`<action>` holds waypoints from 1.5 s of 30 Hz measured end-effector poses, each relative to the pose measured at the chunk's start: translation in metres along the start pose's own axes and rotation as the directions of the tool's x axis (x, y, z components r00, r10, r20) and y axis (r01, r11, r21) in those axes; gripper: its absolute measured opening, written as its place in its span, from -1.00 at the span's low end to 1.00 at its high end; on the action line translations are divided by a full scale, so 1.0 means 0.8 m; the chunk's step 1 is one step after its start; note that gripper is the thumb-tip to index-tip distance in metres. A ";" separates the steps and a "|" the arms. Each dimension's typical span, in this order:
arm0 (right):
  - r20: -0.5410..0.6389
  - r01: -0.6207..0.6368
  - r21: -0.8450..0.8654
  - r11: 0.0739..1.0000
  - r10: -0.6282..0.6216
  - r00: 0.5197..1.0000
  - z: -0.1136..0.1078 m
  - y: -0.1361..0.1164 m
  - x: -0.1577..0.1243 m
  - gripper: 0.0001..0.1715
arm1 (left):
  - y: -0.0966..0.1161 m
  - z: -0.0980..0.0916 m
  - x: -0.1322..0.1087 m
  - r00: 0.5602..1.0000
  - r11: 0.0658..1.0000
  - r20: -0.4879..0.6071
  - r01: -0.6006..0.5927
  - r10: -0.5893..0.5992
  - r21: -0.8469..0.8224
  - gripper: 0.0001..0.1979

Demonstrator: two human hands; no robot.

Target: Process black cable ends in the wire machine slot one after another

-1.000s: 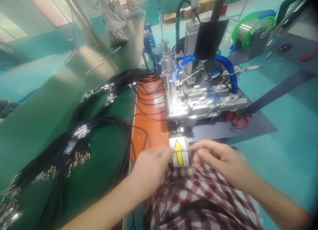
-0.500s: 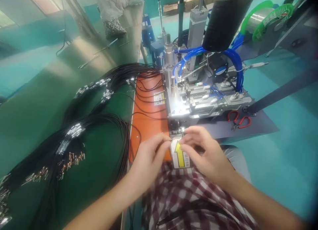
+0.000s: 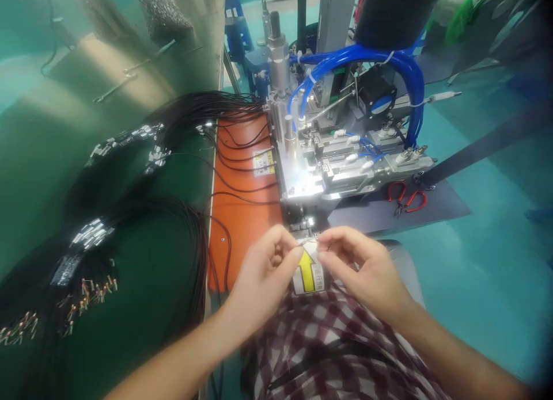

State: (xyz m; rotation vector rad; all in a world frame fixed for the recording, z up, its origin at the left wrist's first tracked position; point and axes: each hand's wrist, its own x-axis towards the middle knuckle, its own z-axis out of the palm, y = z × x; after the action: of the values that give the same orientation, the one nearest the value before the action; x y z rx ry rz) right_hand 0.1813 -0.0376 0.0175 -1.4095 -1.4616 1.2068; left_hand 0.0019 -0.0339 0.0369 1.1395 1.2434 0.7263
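Note:
My left hand (image 3: 272,265) pinches thumb against forefinger at the front end of the machine (image 3: 302,187). Facing it, my right hand (image 3: 365,265) is closed in a similar pinch. A thin wire (image 3: 309,243) shows faintly between the two sets of fingertips; its ends are hidden by the fingers. Just under the hands is a white label with a yellow arrow (image 3: 307,273). Black cables (image 3: 248,201) cross the orange plate (image 3: 254,216) left of my hands and run up to the machine's edge.
Bundles of black cables (image 3: 173,216) with silver connectors (image 3: 93,233) and stripped wire ends (image 3: 93,293) lie on the green table (image 3: 147,262). Red-handled pliers (image 3: 406,200) rest on the machine's base at right. Blue air hoses (image 3: 367,57) arch above. A bag of small metal parts (image 3: 162,14) stands at the back.
The view has shifted, so the table and machine appear further left and higher. Both hands stay at the machine's front, fingertips still pinched, with the thin wire now showing between them.

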 end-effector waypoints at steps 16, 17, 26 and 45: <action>-0.015 -0.058 0.141 0.988 0.061 0.998 0.014 -0.010 0.010 -0.90 | 0.005 -0.006 0.001 0.988 0.981 0.117 0.120 -0.103 -0.151 -0.79; -0.018 -0.053 0.144 0.988 0.056 0.998 0.014 -0.009 0.010 -0.90 | 0.005 -0.006 0.001 0.987 0.981 0.129 0.118 -0.098 -0.157 -0.82; -0.014 -0.046 0.102 0.994 0.047 0.999 0.013 -0.004 0.006 -0.90 | -0.002 -0.003 -0.002 0.992 0.988 0.125 0.028 -0.009 -0.154 -0.72; -0.021 0.110 -0.007 0.994 -0.110 0.994 0.009 -0.010 0.010 -0.96 | -0.004 0.002 -0.004 0.998 0.998 -0.054 0.019 -0.022 -0.056 -0.82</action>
State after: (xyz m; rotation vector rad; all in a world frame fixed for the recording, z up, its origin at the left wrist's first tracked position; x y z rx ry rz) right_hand 0.1713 -0.0299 0.0222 -1.3237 -1.5088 1.1160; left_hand 0.0025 -0.0379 0.0350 1.0668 1.2712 0.7766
